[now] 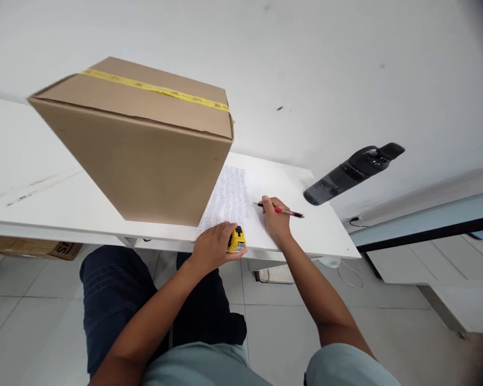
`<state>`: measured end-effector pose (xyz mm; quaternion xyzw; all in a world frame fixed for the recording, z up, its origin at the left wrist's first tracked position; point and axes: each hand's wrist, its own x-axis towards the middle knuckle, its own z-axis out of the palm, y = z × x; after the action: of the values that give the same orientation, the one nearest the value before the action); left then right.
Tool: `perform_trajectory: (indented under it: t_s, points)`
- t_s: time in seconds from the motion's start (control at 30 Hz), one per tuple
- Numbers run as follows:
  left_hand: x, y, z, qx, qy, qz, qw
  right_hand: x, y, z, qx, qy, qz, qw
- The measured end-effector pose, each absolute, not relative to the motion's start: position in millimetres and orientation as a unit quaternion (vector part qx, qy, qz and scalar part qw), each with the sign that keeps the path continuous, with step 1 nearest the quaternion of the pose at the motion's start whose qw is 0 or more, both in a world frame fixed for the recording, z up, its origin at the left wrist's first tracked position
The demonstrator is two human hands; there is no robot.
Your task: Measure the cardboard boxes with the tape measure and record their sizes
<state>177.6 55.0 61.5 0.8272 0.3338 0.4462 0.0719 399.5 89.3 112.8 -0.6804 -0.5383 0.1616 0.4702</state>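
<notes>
My left hand (212,247) is closed around a yellow and black tape measure (237,239) at the front edge of the white table. In my right hand (275,217) is a red and black pen (284,211), its tip pointing left at a white sheet of paper (253,225). Dense rows of dark handwriting cover the sheet's left part, while the part under my right hand looks blank. Just beyond my left hand stands a large brown cardboard box (145,166), sealed along its top with yellow printed tape (156,89). The box hides some of the sheet's left side.
A dark bottle (352,174) stands at the right end of the white table (326,230), near the wall. Below the tabletop at left lies a flat cardboard piece (32,247). A white cable (356,276) trails over the tiled floor at right.
</notes>
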Motion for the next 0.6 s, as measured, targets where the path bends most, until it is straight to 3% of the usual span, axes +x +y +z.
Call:
perform_trajectory:
  t_s: [0.17,0.37,0.43,0.53,0.6]
  points:
    - [163.1,27.4,71.6,0.826,0.293,0.465,0.120,389.4,97.4,114.5,-0.685,-0.577,0.114,0.430]
    - [127.2,-27.1,97.4,0.765,0.185,0.600,0.142,374.5,76.4,123.2,-0.702,-0.561,0.142,0.415]
    - [117.3,-34.4,103.5,0.745,0.195,0.625,0.129,357.6,40.5,129.0,-0.654,-0.575,0.229,0.435]
    - [108.6,-35.5,107.1,0.735,0.209,0.634,0.119,319.3,-24.3,128.9,-0.454,-0.612,0.520,0.386]
    - [105.3,-32.7,107.7,0.758,0.218,0.604,0.119,292.0,-56.9,120.3,-0.356,-0.563,0.638,0.386]
